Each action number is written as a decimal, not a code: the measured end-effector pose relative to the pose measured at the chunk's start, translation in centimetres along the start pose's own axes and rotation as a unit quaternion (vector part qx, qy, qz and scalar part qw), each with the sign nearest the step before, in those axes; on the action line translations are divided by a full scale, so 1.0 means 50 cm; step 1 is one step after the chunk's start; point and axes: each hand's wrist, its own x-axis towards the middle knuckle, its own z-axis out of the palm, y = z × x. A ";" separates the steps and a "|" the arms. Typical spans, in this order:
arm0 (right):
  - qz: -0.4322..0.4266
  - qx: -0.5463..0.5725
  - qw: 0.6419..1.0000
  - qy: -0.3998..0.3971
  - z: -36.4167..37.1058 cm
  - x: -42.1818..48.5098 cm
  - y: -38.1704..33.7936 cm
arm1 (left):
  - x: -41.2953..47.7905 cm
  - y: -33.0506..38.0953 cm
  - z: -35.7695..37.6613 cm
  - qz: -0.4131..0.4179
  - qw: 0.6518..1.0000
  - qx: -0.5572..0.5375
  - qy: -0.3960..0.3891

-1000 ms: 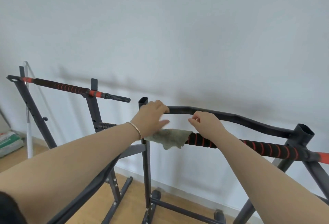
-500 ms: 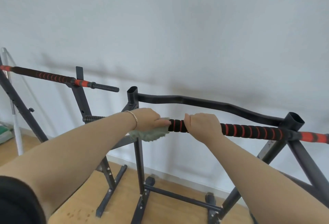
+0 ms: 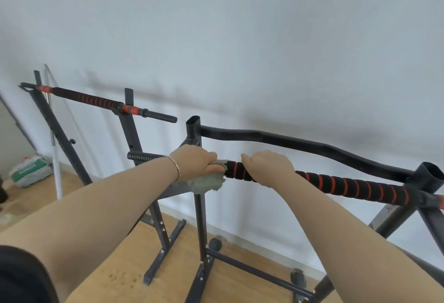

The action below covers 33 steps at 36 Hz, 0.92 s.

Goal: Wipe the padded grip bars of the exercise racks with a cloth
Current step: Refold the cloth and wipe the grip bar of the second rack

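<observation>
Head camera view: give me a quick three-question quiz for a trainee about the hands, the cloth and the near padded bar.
1. True or false: the left hand grips the green cloth at the end of the near padded bar.
2. Choose one. The right hand: A grips the near padded bar; B holds the green cloth; C hangs free.
3. Fill in: the black padding carries spiral stripes coloured ___.
Key: 1 true; 2 A; 3 red.
</observation>
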 end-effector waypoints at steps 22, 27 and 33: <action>0.080 0.086 0.992 -0.056 -0.012 0.042 -0.088 | 0.005 -0.042 0.018 0.031 0.998 -0.055 0.002; -0.040 -0.093 0.963 0.248 0.079 -0.042 -0.094 | 0.001 -0.065 0.014 0.058 0.988 -0.134 -0.058; 0.103 -0.012 0.994 0.017 0.011 0.022 -0.098 | 0.008 -0.058 0.023 0.064 0.990 -0.124 -0.035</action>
